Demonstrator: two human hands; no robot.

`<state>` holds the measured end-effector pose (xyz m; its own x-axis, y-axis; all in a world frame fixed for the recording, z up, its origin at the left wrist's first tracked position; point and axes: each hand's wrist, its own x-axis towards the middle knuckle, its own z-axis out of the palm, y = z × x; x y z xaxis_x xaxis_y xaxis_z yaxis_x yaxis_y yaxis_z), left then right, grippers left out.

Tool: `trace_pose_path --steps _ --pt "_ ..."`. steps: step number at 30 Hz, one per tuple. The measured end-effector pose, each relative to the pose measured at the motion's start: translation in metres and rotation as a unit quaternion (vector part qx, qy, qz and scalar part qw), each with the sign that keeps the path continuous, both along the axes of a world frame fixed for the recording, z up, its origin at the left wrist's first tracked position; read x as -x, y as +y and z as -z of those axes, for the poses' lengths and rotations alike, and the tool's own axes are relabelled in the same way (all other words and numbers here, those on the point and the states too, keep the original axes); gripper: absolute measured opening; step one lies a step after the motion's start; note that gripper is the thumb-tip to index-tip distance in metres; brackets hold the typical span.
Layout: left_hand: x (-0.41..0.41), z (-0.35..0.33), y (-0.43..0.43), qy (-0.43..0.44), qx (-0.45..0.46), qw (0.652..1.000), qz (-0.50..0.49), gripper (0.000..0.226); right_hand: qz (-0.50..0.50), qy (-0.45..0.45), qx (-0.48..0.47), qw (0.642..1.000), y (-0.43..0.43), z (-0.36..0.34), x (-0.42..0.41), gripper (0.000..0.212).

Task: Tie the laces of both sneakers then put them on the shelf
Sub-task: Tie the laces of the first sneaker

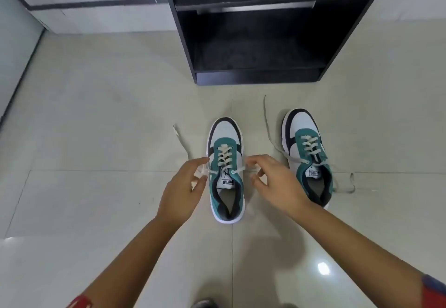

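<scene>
- Floor [96,126]: glossy, pale beige tiles with thin grout lines. One joint runs straight toward the viewer from the middle of the scene.
- Light reflection [323,268]: a bright white spot on the near right tile.
- Wall [101,15]: white panels at the far left, crossed by a dark horizontal stripe [96,4].
- Left edge: a pale grey vertical surface [14,49] meets the floor along a dark seam.
</scene>
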<state>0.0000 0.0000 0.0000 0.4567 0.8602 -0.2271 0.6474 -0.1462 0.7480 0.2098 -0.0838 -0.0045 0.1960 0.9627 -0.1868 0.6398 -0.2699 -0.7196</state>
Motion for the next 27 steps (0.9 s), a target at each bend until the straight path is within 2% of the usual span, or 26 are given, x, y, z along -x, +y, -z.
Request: trace_pose_path --steps 3,5,7,9,12,13,16,18,21,23,24,27 --pt "0.002 0.006 0.007 0.072 -0.035 0.994 0.075 0.042 -0.06 -0.082 0.026 0.995 0.009 0.003 0.001 0.057" --pt "0.001 0.012 0.01 0.105 -0.042 0.989 0.094 0.039 -0.062 -0.102 0.059 0.991 0.013 0.003 0.004 0.057" --pt "0.001 0.016 0.012 0.122 -0.026 0.988 0.096 0.022 -0.04 -0.127 0.061 0.989 0.012 0.001 0.005 0.052" --pt "0.0 0.017 0.016 0.12 -0.012 0.988 0.096 0.009 -0.004 -0.14 0.027 0.99 0.011 -0.011 0.001 0.051" --pt "-0.001 0.012 0.021 0.107 -0.047 0.988 0.099 0.023 0.03 -0.085 -0.021 0.996 0.011 -0.044 -0.011 0.047" --pt "-0.001 0.009 0.023 0.092 -0.04 0.991 0.092 0.022 0.02 -0.1 -0.014 0.995 0.011 -0.057 -0.015 0.044" --pt "0.001 -0.005 0.027 0.05 -0.008 0.996 0.069 0.015 -0.012 -0.232 0.01 0.973 0.01 -0.078 -0.029 0.036" --pt "0.002 -0.013 0.03 0.109 -0.095 0.987 0.067 0.021 -0.011 -0.297 0.033 0.954 0.009 -0.078 -0.033 0.038" --pt "0.009 -0.019 0.036 0.284 -0.215 0.932 0.067 0.042 -0.011 -0.363 0.078 0.928 0.007 -0.058 -0.028 0.039" --pt "0.015 -0.022 0.039 0.397 -0.23 0.886 0.065 0.059 -0.032 -0.38 0.149 0.912 0.003 -0.041 -0.024 0.038" --pt "0.017 -0.023 0.039 0.429 -0.219 0.874 0.061 0.064 -0.047 -0.379 0.186 0.905 0.001 -0.034 -0.022 0.039" --pt "0.023 -0.015 0.039 0.433 -0.203 0.876 0.055 0.062 -0.107 -0.37 0.233 0.893 -0.004 -0.022 -0.017 0.046"
